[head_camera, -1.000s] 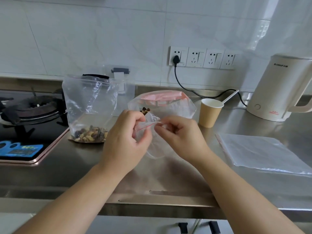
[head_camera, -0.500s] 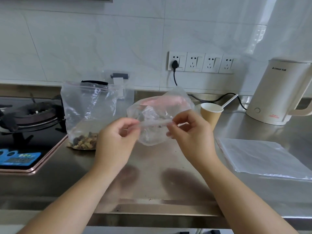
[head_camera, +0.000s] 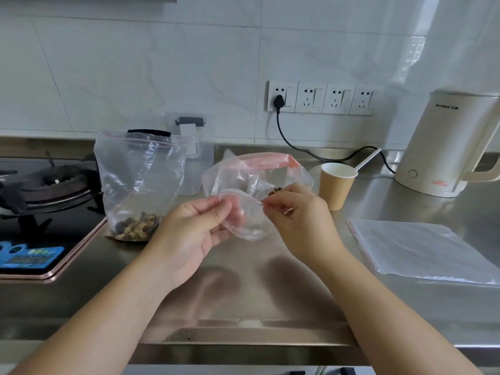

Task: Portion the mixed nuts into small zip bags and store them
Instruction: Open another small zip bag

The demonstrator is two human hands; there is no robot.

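Note:
A small clear zip bag (head_camera: 250, 221) hangs above the steel counter, its mouth pulled into an open loop. My left hand (head_camera: 193, 226) pinches the bag's left rim and my right hand (head_camera: 300, 215) pinches its right rim. A large clear bag (head_camera: 138, 182) stands upright at the left with mixed nuts (head_camera: 135, 226) in its bottom. Behind the small bag lies another clear bag with a pink strip (head_camera: 266, 165), and a few dark nuts (head_camera: 275, 190) show just above my right thumb.
A gas hob (head_camera: 40, 201) takes up the left end. A paper cup (head_camera: 336, 185) with a stick stands behind my right hand, a cream kettle (head_camera: 449, 144) at the far right. A stack of flat zip bags (head_camera: 422, 250) lies at the right. A black cable (head_camera: 300, 150) runs along the wall.
Both hands have drawn apart and lifted the small bag, and its mouth has gone from pinched flat to an open loop. The view has tilted slightly upward.

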